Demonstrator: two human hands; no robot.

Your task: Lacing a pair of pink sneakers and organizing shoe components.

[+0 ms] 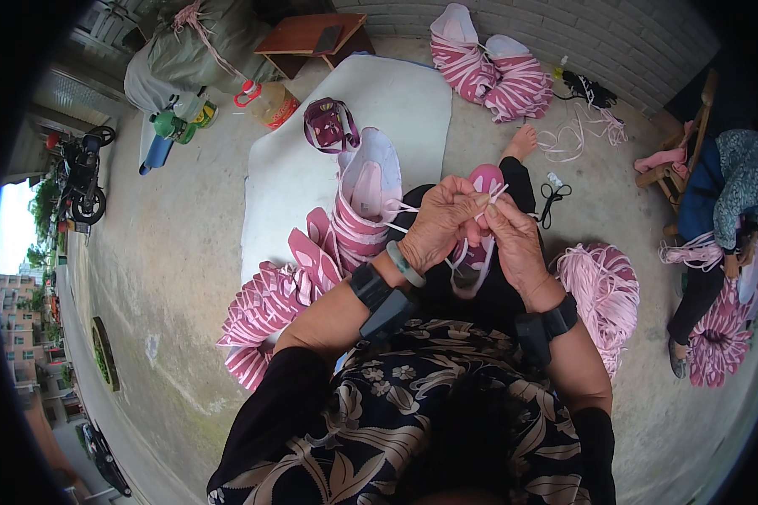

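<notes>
A pink shoe upper lies over my lap, its toe part pointing away from me and its middle hidden by my fingers. My left hand pinches a pale pink shoelace above the upper. Close against it, my right hand also has thumb and finger pressed on the lace. Which part of the lace each hand grips is too small to tell. Left of my hands stands a nested stack of pink uppers with more uppers fanned out beside it. A bundle of pale pink laces rests by my right forearm.
Black scissors lie beyond my right hand. A white sheet carries a purple bag. Farther off are bottles, a low wooden table and stacked uppers. At right sits another person with laces and uppers.
</notes>
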